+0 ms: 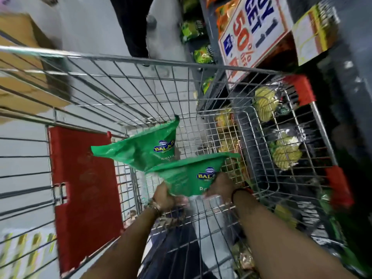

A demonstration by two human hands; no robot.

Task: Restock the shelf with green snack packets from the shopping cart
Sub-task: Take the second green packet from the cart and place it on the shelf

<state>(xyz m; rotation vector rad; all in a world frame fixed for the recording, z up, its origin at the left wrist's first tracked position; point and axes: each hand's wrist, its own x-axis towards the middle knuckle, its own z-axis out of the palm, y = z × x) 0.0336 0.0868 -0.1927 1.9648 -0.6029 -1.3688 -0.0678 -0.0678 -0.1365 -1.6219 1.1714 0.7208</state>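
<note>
While both arms reach down into the wire shopping cart (124,77), the left hand (164,196) and right hand (220,187) together clutch two green Balaji snack packets (181,174) above its floor, beside the shelf (211,85).

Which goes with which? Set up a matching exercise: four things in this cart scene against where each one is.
Things:
1. green packets
2. red panel
3. promo sign
4. cardboard boxes

Places:
A. upper left, outside the cart
B. upper right, on the shelf
C. held in both hands over the cart
D. on the cart's left side

Pairs: 1-C, 2-D, 3-B, 4-A
</note>
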